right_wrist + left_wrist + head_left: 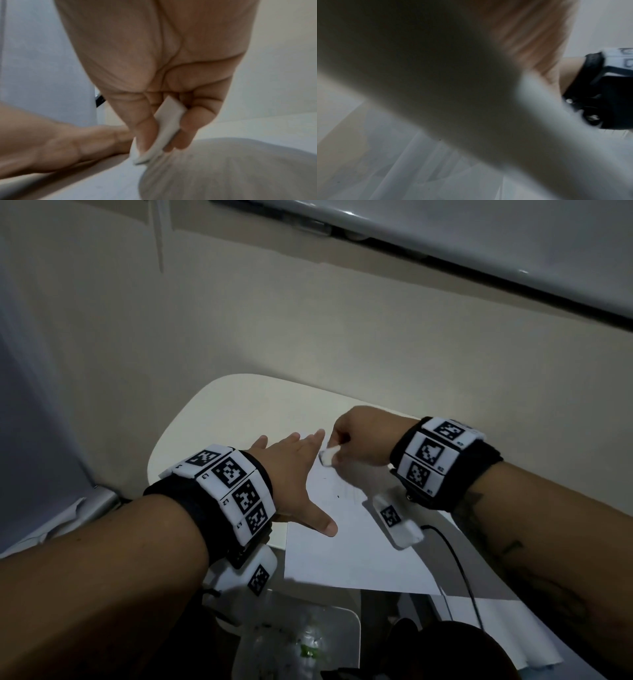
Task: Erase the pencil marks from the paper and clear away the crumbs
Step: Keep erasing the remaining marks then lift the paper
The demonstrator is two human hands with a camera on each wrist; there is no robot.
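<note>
A white sheet of paper (346, 546) lies on a small white rounded table (219, 412). Faint pencil marks and dark specks (337, 494) show on its upper part. My left hand (294, 474) lies flat on the paper's left edge, fingers spread and straight. My right hand (349, 436) pinches a white eraser (327, 456) between thumb and fingers, its lower end on the paper near my left fingertips. In the right wrist view the eraser (164, 129) touches the sheet (223, 169). The left wrist view is blurred by my palm (436, 81).
A black cable (459, 570) runs over the paper's right side. Below the table stands a white bin (346, 618) with clear plastic and green scraps inside. A beige wall (308, 330) rises behind the table. Crumpled paper (51, 525) lies at the left.
</note>
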